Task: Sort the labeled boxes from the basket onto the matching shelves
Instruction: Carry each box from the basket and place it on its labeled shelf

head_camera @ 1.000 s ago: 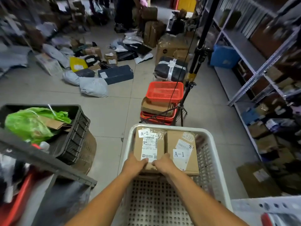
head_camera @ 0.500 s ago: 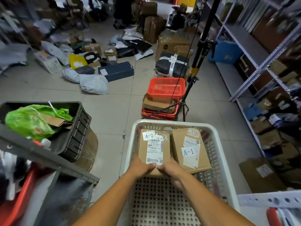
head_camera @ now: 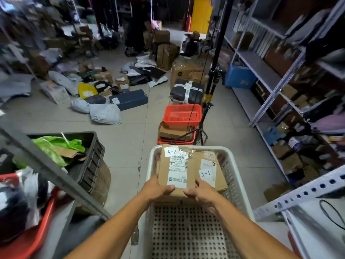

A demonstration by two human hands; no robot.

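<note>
- The white basket (head_camera: 237, 176) is the biggest of the task's things and we count one; it sits on the floor right in front of us, between a black crate (head_camera: 93, 157) on our left and the grey shelving (head_camera: 265, 71) along our right
- What has just changed: the A-2 box (head_camera: 175, 171) has come up off the basket floor, its far end now tilting above the basket's far rim, where half a second ago it lay flat inside beside its neighbour
- For the task, we judge that the first box is picked and now has to go to the shelf marked A-2, which we cannot make out among the blurred shelves
- We count two labelled boxes: the A-2 box in our hands and the A-1 box (head_camera: 211, 171), which lies in the basket just to the right, partly tucked under the lifted one
- We count two hands on the A-2 box: the left hand (head_camera: 157, 188) grips its near left corner and the right hand (head_camera: 200, 192) its near right corner, fingers curled under the edge and thumbs on top
</note>
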